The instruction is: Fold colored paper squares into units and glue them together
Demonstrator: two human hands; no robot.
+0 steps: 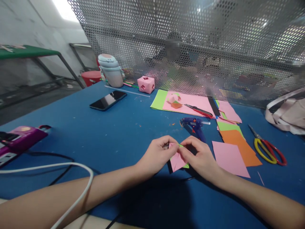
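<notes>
Between both hands is a small folded paper piece (177, 161), pink on its near face with light green showing at its right edge and top. My left hand (158, 154) pinches its upper left side between thumb and fingers. From the other side, my right hand (199, 157) grips the top right edge the same way. The fingertips almost meet and cover the paper's top. Just beyond my right hand lies a blue glue gun (194, 124) with a white glue stick in its rear. A pink paper square (230, 158) lies right of my right hand.
Orange sheets (239, 146) and red-yellow scissors (269, 148) lie right. Behind are a cutter (199, 110) on pink sheets (183, 108), a pink paper cube (146, 84), a phone (108, 100) and a bottle (111, 71). A white cable (81, 165) crosses my left forearm; a perforated screen (152, 41) stands behind.
</notes>
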